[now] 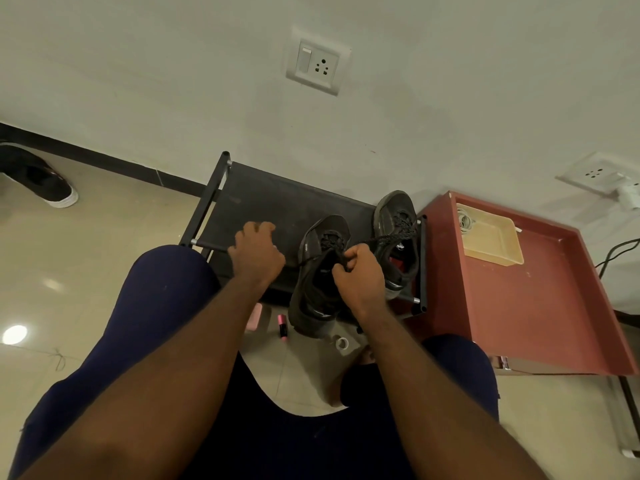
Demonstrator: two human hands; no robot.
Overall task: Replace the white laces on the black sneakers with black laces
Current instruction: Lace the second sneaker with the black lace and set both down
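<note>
The left hand [258, 252] is curled and seems to grip one end of the black lace [377, 240]. Just right of it, the near black sneaker [311, 292] stands on the shoe rack [263, 199]. The right hand [356, 271] pinches the other end. The lace looks soft, light and limp, so I judge it is best held near its stiff tip.

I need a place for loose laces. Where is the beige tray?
In the head view the beige tray lies at right on the red table, beside the black shoe rack.
</note>
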